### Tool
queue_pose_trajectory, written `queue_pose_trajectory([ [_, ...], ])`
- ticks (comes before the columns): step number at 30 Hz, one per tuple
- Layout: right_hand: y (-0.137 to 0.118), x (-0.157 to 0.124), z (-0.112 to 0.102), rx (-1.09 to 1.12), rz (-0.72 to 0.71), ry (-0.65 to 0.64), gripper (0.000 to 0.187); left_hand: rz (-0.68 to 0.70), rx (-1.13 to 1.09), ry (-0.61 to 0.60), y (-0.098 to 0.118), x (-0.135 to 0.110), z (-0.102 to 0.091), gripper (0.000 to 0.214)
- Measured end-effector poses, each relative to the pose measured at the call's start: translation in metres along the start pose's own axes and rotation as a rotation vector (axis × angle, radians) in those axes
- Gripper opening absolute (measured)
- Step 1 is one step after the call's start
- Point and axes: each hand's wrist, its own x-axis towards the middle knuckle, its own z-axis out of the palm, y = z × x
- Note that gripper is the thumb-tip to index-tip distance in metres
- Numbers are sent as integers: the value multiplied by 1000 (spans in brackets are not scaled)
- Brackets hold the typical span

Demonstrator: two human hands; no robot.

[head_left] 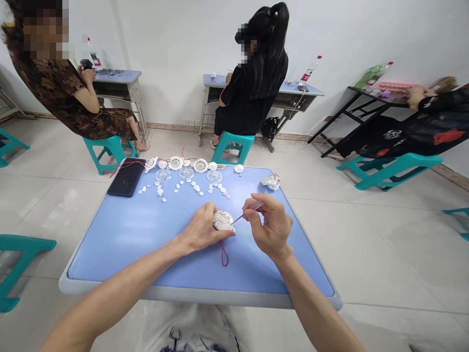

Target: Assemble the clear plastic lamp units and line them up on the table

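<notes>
My left hand (203, 227) grips a round white plastic housing (223, 221) by its rim, above the blue table. From its underside hangs a loop of red cord (224, 256). In my right hand (269, 222) is a thin screwdriver (244, 213) with a translucent handle, held between thumb and fingers. The tool's tip meets the housing near its right edge; whether it sits in a screw is too small to tell.
Along the blue table's (190, 274) far edge lie a black phone (126, 178), white round housings (201, 165), clear discs (163, 175) and several small white parts (197, 187). A crumpled white item (271, 182) lies at the far right. People sit on green stools (234, 144) beyond.
</notes>
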Motion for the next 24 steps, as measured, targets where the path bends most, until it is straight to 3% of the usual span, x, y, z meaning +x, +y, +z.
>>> queue_pose_trajectory([
  [5, -3, 6, 0, -9, 15, -7, 26, -5, 6, 3, -1, 0, 1, 50],
  [12, -9, 7, 3, 84, 162, 13, 29, -20, 33, 8, -1, 0, 3, 51],
  [18, -17, 5, 3, 38, 172, 87, 37, -12, 38, 3, -3, 0, 3, 50],
  [24, -19, 4, 2, 15, 152, 80, 29, 5, 18, 8, -5, 0, 3, 49],
])
